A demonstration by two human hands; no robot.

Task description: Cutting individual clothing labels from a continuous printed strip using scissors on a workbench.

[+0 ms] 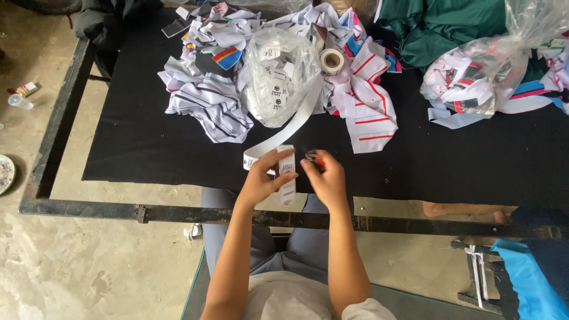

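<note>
Two hands work just above the black table's (148,142) near edge: the left hand (264,178) pinches a white label strip (287,172), the right hand (326,178) closes on small scissors (314,157), so keeping the strip taut should give a clean, square cut.

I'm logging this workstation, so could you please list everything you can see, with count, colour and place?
label tape strip: one, white, runs from the roll to the left hand
tape roll: one, white, table top centre
clear bag of labels: one, centre
striped fabric pieces: pile, white with dark and red stripes, around the bag
second clear bag: one, holds striped pieces, right
green cloth: one, top right
table: one, black cover, metal frame
blue cloth: one, bottom right
small red-handled tool: one, in right hand
left hand: holds strip
right hand: holds tool
</note>
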